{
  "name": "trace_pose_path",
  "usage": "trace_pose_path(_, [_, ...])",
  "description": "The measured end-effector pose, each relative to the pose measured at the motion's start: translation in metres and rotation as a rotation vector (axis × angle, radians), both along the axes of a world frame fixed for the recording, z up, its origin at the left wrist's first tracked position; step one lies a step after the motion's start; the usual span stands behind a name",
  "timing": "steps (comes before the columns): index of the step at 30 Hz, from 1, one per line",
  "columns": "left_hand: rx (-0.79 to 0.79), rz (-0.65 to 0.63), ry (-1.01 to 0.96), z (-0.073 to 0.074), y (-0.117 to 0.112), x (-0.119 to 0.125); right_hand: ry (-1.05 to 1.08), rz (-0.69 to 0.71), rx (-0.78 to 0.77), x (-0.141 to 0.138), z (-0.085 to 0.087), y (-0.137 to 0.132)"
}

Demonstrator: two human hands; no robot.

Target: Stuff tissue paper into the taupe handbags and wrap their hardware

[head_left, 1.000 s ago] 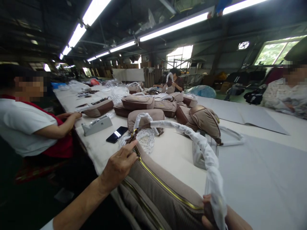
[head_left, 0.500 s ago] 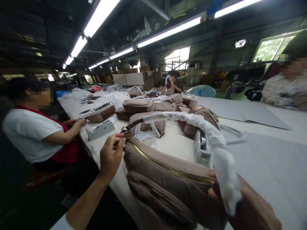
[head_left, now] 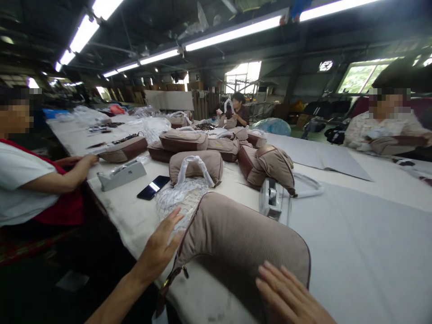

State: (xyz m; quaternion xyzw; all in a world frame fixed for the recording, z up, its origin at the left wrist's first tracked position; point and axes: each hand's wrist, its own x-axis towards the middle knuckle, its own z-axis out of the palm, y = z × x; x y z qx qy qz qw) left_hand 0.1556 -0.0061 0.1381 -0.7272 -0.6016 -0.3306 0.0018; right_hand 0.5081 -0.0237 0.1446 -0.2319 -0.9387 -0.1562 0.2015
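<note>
A taupe ribbed handbag (head_left: pixel 249 229) with dark brown piping lies at the near edge of the table, its plain side toward me. A brown strap end with gold hardware hangs off its left corner. My left hand (head_left: pixel 164 243) is beside the bag's left end, fingers stretched and apart, holding nothing. Over the lower right of the bag is my right hand (head_left: pixel 286 288), its fingers extended flat; whether it touches the fabric I cannot tell. The bag's zippers and most of its handle are out of sight.
White netted wrap (head_left: pixel 178 198) and a phone (head_left: pixel 153 187) lie behind the bag. Tape dispensers (head_left: pixel 271 198) stand to either side. Several similar handbags (head_left: pixel 184 140) are piled farther back. Co-workers sit at left, far side and right (head_left: pixel 381 121). Grey sheets (head_left: pixel 364 243) cover the right.
The handbag has been turned over, from its zippered side to its plain side, and laid down. Both hands have let go of it. The view has swung a little to the right.
</note>
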Motion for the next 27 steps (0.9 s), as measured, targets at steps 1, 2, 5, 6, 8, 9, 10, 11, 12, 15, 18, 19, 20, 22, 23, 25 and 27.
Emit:
trace_pose_path(1, [0.037,-0.066,0.084,0.005,0.017,0.015,0.020,-0.096,0.006,-0.006,0.002,0.012])
trace_pose_path(2, [0.052,-0.112,0.170,0.007,0.033,0.030,0.038,-0.212,0.006,-0.012,0.001,0.025])
trace_pose_path(5, [-0.022,-0.220,0.357,-0.005,0.072,0.061,-0.001,-0.494,-0.128,-0.019,-0.012,0.067])
trace_pose_path(6, [-0.066,-0.244,0.388,-0.011,0.080,0.065,-0.037,-0.538,-0.206,-0.019,-0.018,0.077])
trace_pose_path(8, [-0.144,-0.270,0.413,-0.020,0.089,0.067,-0.095,-0.588,-0.336,-0.019,-0.025,0.091])
trace_pose_path(9, [-0.168,-0.265,0.411,-0.022,0.091,0.067,-0.107,-0.606,-0.366,-0.021,-0.025,0.094])
trace_pose_path(10, [-0.180,-0.253,0.406,-0.021,0.092,0.068,-0.113,-0.610,-0.376,-0.026,-0.024,0.096])
trace_pose_path(11, [-0.182,-0.250,0.401,-0.018,0.094,0.069,-0.119,-0.600,-0.382,-0.032,-0.022,0.097])
trace_pose_path(12, [-0.183,-0.258,0.398,-0.014,0.096,0.072,-0.127,-0.580,-0.397,-0.039,-0.019,0.098])
trace_pose_path(15, [-0.258,-0.348,0.410,-0.004,0.106,0.085,-0.180,-0.500,-0.532,-0.058,-0.016,0.103])
trace_pose_path(18, [-0.373,-0.405,0.400,-0.006,0.116,0.096,-0.189,-0.486,-0.640,-0.061,-0.019,0.110])
trace_pose_path(19, [-0.383,-0.406,0.389,-0.008,0.117,0.097,-0.168,-0.493,-0.645,-0.060,-0.020,0.112])
trace_pose_path(20, [-0.382,-0.407,0.378,-0.010,0.119,0.098,-0.138,-0.506,-0.640,-0.059,-0.020,0.113])
trace_pose_path(22, [-0.375,-0.418,0.354,-0.013,0.120,0.094,-0.076,-0.530,-0.621,-0.056,-0.018,0.114])
trace_pose_path(23, [-0.371,-0.426,0.334,-0.015,0.120,0.090,-0.057,-0.525,-0.618,-0.054,-0.016,0.112])
trace_pose_path(25, [-0.348,-0.392,0.236,-0.017,0.118,0.078,-0.021,-0.489,-0.600,-0.047,-0.013,0.105])
trace_pose_path(27, [-0.354,-0.260,-0.002,-0.021,0.114,0.059,0.100,-0.517,-0.518,-0.032,-0.018,0.090])
